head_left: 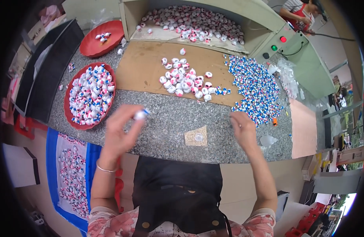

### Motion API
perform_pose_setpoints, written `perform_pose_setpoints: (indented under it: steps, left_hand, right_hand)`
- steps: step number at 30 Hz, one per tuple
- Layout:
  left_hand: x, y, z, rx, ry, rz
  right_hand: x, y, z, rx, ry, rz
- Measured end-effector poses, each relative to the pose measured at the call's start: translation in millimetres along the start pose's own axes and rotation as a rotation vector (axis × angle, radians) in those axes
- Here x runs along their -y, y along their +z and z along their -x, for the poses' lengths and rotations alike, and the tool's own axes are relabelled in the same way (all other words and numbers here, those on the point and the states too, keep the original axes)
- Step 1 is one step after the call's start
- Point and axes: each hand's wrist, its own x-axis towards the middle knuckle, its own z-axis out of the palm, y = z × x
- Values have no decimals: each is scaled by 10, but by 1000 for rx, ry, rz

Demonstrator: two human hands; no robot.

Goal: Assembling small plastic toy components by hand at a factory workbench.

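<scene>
My left hand, slightly blurred, is raised over the near left of the stone worktop. Its thumb and fingers pinch a small white piece with a blue part. My right hand is at the near left edge of a heap of tiny blue-and-white parts. Its fingers are curled together, and whatever they hold is hidden. Between the hands lies a small tan plate with a clear round piece on it. Beyond them, round white-and-pink pieces are spread on brown cardboard.
A red bowl at left is full of white-and-blue pieces; another red bowl holds a few. A pale green machine at the back has many white-and-pink balls inside. A blue crate stands below left. A person is far right.
</scene>
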Motion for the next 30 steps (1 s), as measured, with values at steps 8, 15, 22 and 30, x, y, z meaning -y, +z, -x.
perform_pose_setpoints:
  steps: [8,15,22,30]
  left_hand:
    - [817,-1061,-267,-205,51,-787]
    - [756,-733,-353,-411,21,-740]
    - [821,649,-873,-4,219,-246]
    - [1031,800,-967,111,129,-273]
  right_hand:
    - [-327,-47,-345,199,-86,315]
    - [-153,-150,-291,113,-134,341]
    - [382,182,238,135,331,-355]
    - [464,239,471,52,-139,116]
